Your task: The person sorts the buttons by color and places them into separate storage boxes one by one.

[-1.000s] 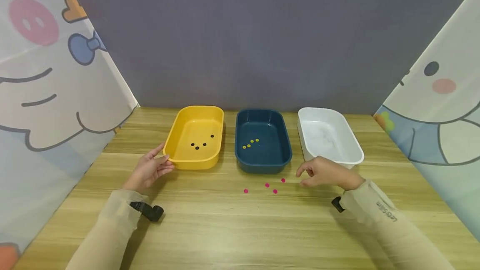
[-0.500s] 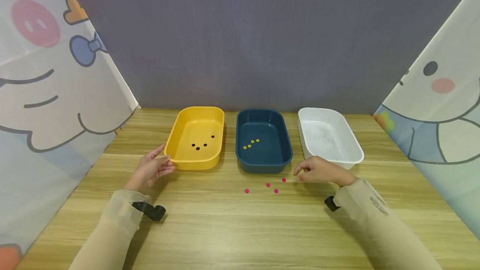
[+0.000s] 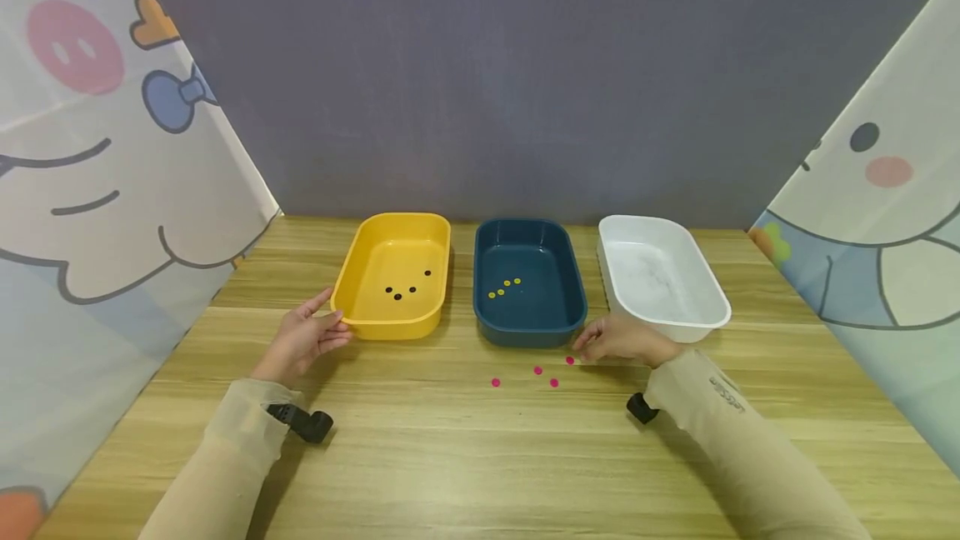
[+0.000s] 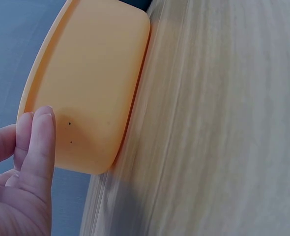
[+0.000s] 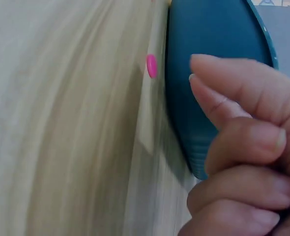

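My left hand (image 3: 300, 340) holds the near left corner of the yellow tray (image 3: 390, 329), fingers and thumb at its rim. In the left wrist view, fingertips (image 4: 42, 123) meet the outer wall of that tray (image 4: 96, 73). Several black buttons lie inside it. My right hand (image 3: 618, 338) is low over the wood, just right of the nearest pink button (image 3: 570, 361). From the right wrist, its thumb and index tips (image 5: 204, 61) are close together with a small gap, the other fingers curled; the pink button (image 5: 152, 66) lies apart from them.
The dark blue tray (image 3: 531, 338) stands in the middle with several yellow buttons (image 3: 501, 292) in it. At the right is a white tray (image 3: 701, 327). More pink buttons (image 3: 537, 371) lie on the wooden table (image 3: 465, 465). A grey wall (image 3: 480, 82) rises behind.
My right hand has moved left, from in front of the white tray to beside the nearest pink button. The left hand stays at the yellow tray's corner.
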`<action>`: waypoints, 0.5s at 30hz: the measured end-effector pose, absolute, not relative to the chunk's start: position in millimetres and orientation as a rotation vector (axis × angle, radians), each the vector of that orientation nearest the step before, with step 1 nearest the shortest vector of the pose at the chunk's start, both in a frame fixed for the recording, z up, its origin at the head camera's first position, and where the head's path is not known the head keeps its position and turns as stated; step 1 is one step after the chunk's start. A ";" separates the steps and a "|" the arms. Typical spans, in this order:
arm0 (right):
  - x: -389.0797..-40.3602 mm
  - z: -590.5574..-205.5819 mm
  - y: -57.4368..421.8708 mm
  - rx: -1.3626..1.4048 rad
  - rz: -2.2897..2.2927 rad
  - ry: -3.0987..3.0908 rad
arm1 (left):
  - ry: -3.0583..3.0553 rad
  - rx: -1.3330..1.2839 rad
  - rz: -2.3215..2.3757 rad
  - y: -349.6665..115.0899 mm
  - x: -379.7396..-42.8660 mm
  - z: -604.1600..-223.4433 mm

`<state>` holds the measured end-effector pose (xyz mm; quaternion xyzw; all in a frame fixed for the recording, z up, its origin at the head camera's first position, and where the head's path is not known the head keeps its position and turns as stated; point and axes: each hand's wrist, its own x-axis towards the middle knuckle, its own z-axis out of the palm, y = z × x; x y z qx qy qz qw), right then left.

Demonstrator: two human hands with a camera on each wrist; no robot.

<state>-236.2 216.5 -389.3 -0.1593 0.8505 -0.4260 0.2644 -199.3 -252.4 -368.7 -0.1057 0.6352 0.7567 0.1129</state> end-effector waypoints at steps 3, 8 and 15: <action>-239.1 -390.7 212.3 -0.430 -1.103 2.344 | 1.866 -0.304 2.217 -252.4 -199.0 -368.3; -240.8 -392.8 207.8 -0.477 -1.031 2.398 | 1.868 -0.301 2.215 -252.6 -198.8 -368.0; -241.2 -399.8 202.8 -0.504 -1.122 2.331 | 1.851 -0.300 2.220 -253.4 -198.7 -368.6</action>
